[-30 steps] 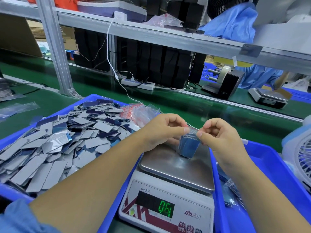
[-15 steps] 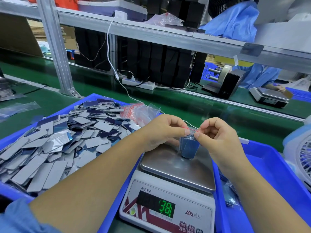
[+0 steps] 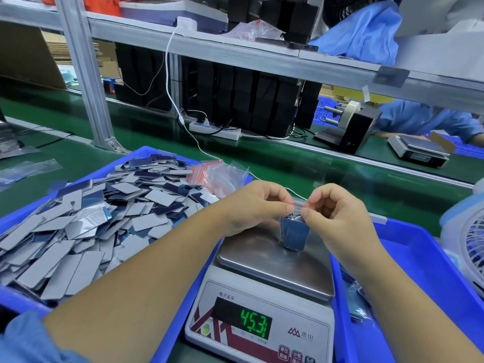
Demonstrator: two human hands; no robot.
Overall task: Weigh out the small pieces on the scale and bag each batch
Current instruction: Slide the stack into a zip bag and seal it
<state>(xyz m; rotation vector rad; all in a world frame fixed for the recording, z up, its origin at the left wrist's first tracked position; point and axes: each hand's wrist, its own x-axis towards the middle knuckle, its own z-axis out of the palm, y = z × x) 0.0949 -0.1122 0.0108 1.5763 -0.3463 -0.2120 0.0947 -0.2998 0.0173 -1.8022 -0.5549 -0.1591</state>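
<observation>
A small clear zip bag (image 3: 294,233) with a red seal strip stands upright on the steel pan of a white digital scale (image 3: 264,292), packed with blue rectangular pieces. Its top edge is pinched from both sides. Loose grey and blue pieces (image 3: 86,226) are heaped in a blue tray (image 3: 15,297) beside the scale, with spare empty bags (image 3: 222,176) on the heap.

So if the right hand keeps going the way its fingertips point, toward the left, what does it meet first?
Most likely the left hand: the right hand pinches the small bag's red-striped top almost fingertip to fingertip with it, over the scale's pan. Depth looks matched, though one view can't confirm it.
</observation>
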